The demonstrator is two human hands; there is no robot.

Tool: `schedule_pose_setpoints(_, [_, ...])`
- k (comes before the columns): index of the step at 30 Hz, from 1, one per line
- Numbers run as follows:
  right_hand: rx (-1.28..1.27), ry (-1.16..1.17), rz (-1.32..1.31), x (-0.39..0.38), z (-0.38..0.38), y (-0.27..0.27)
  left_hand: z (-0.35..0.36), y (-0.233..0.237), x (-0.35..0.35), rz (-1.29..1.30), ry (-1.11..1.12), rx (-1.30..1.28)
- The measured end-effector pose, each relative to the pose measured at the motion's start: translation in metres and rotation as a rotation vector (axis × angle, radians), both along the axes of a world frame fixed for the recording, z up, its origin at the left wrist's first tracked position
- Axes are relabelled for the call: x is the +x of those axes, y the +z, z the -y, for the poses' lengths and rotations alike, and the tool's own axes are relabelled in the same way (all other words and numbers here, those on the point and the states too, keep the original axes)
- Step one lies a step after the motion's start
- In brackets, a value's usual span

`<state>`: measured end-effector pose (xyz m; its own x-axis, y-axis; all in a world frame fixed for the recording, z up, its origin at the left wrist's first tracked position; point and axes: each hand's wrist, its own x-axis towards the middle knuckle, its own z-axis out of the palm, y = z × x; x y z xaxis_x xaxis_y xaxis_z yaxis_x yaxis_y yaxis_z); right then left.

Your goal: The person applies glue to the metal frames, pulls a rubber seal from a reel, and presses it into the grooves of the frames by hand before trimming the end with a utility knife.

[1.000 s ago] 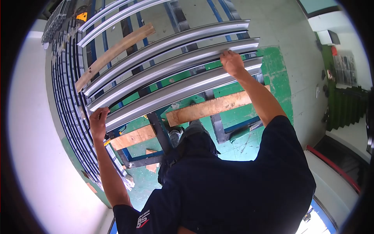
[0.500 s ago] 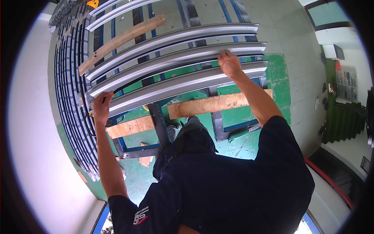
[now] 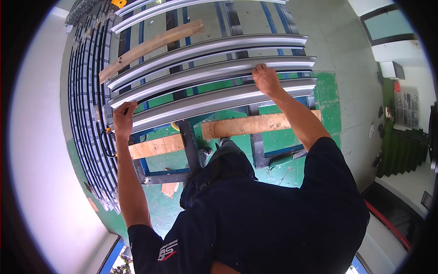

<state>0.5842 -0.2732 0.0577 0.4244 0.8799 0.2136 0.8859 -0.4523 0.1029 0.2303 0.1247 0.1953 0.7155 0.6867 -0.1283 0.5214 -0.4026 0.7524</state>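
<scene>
A long silver aluminium profile (image 3: 191, 78) lies crosswise on the rack, second from the nearest, with a thin black strip along its near edge. My left hand (image 3: 124, 119) is closed at the profile's left end, fingertips on that near edge. Farther right, my right hand (image 3: 266, 80) pinches the same edge, short of the right end. What lies under the fingertips is hidden. A nearer profile (image 3: 196, 103) runs just below both hands. Beyond the gripped one lies another silver profile (image 3: 205, 47).
Wooden boards (image 3: 153, 51) lie across the dark rack frame, with two more boards (image 3: 251, 124) near my legs. Long dark bars (image 3: 89, 114) are stacked along the left wall. More silver profiles (image 3: 155, 12) rest at the back. Shelving (image 3: 406, 107) stands far right.
The view has shifted slightly, so the rack appears a little lower and to the right. Both hands stay at the same profile edge, with hardly any visible movement along it.
</scene>
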Motion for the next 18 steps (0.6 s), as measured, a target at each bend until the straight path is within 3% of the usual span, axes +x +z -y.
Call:
schedule_pose_setpoints(15, [0.045, 0.076, 0.039, -0.025, -0.024, -0.004, 0.006, -0.013, 0.004, -0.031, 0.028, 0.038])
schedule_pose_setpoints(18, [-0.008, 0.053, -0.057, -0.023, -0.025, -0.002, 0.003, -0.015, 0.003, -0.025, 0.030, 0.064])
